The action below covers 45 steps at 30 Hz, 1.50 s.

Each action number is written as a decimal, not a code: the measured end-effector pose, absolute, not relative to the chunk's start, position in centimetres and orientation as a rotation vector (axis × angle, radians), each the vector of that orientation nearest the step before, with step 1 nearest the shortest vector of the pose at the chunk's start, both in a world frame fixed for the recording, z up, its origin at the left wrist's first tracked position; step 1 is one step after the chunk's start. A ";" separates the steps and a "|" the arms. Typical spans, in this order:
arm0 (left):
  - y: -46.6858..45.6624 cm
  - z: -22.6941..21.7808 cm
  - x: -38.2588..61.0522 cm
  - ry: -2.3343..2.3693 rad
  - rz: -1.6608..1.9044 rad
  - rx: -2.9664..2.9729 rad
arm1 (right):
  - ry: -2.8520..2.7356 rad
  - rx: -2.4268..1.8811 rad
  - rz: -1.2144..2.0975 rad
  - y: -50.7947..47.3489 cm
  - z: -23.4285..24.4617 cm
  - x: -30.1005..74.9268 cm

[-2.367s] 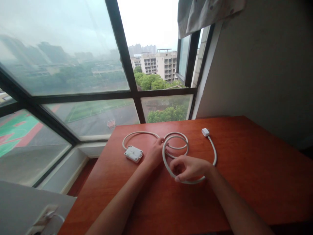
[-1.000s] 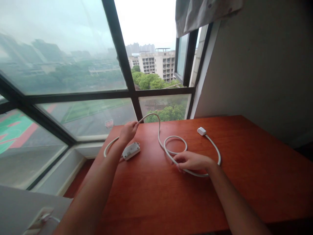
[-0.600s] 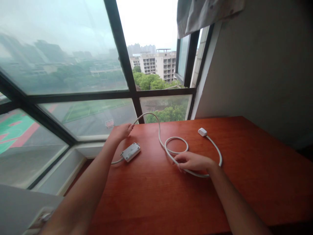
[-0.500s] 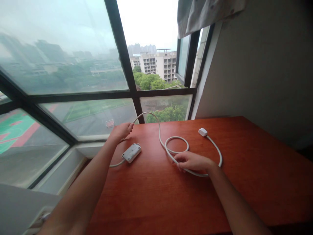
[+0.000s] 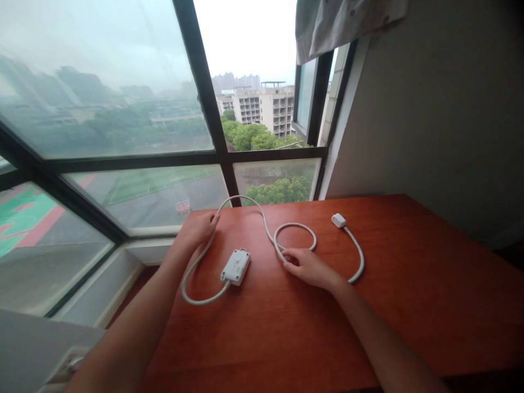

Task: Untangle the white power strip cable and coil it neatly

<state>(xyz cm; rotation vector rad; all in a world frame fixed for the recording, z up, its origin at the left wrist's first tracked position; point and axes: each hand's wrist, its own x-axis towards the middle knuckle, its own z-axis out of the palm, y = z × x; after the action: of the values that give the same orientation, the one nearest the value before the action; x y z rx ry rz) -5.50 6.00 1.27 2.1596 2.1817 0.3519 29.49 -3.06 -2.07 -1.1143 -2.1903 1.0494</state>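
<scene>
Head view: one camera looks forward and down over both forearms to a tabletop set against a window.
Surface: red-brown wooden table [image 5: 286, 338], smooth and slightly glossy; its far edge meets the window and its right side runs along a wall.
Cable: white cable [image 5: 195, 297] lies on the table. It sweeps in an open curve at the left, arches up off the wood near the far edge, then forms one closed loop in the middle.
Socket block: white socket block [image 5: 236, 266] lies flat at the cable's left end, between the two hands and nearer the person.
Plug: small white plug [image 5: 338, 220] lies on the wood at the cable's right end, well apart from the block.
Left hand: left hand [image 5: 200, 227] rests at the far left corner, fingers curled around the cable where it rises.
Right hand: right hand [image 5: 308, 267] lies low on the table with its fingertips on the cable at the loop's crossing. Whether it pinches or only presses, I cannot tell.
Window: dark window frame [image 5: 204, 93] holds large panes. Outside are hazy sky, pale apartment blocks [image 5: 262, 109], trees and a green-and-red sports court [image 5: 20, 218].
Wall: plain grey wall [image 5: 442, 109] stands to the right.
Cloth: pale cloth [image 5: 347, 22] hangs at the top of the window.
</scene>
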 end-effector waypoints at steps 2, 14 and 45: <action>5.6 1.8 -5.1 2.180 0.364 2.230 | -2.213 -1.175 0.902 -3.2 -2.6 28.8; -2.5 4.6 0.0 2.167 0.158 2.292 | -1.952 -1.281 0.768 -2.4 -3.2 28.8; -6.7 -2.9 12.8 1.339 0.473 2.436 | -1.981 -1.544 0.453 1.7 -5.8 35.0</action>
<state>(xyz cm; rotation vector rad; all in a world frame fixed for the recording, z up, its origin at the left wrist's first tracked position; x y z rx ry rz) 12.85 -6.68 -2.91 2.4362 1.3390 0.4734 34.98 1.68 -5.76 -1.5437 -1.9815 0.4527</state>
